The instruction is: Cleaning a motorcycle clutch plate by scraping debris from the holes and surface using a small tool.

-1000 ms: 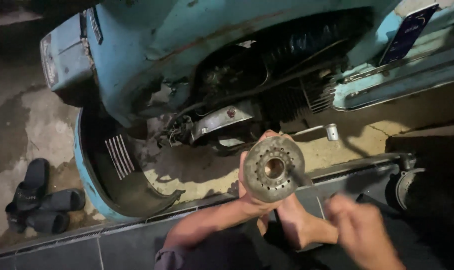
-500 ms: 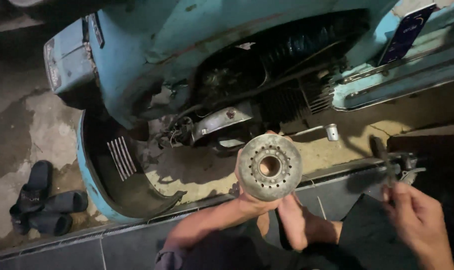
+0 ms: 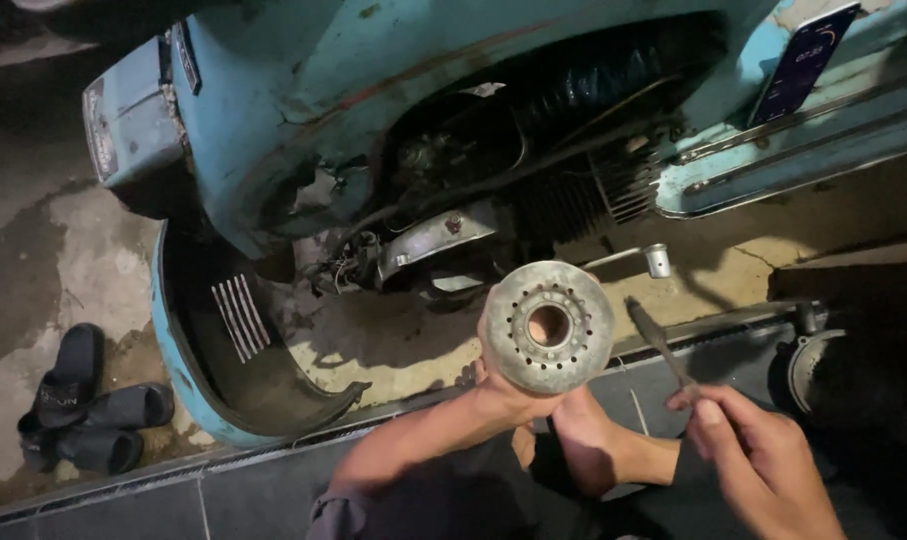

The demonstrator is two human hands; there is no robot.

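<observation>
My left hand (image 3: 502, 388) holds up a round, grey metal drum (image 3: 550, 326) with a centre hole and a ring of small holes, its face turned toward me. My right hand (image 3: 764, 462) grips a thin dark hand tool (image 3: 660, 345); its tip points up and left, close to the drum's right edge. I cannot tell whether the tip touches the drum. Behind the drum lies a light blue scooter (image 3: 304, 110) with its engine (image 3: 444, 235) exposed.
A detached blue side panel (image 3: 189, 395) lies on the concrete floor at the left, with black sandals (image 3: 79, 405) beside it. A kick lever (image 3: 646, 260) sticks out behind the drum. A lit phone (image 3: 804, 58) leans at the top right. A round metal part (image 3: 812, 368) sits at the right.
My right hand reached out to the right, took hold of the thin tool, and came back toward the drum. The drum has stayed almost still in my left hand.
</observation>
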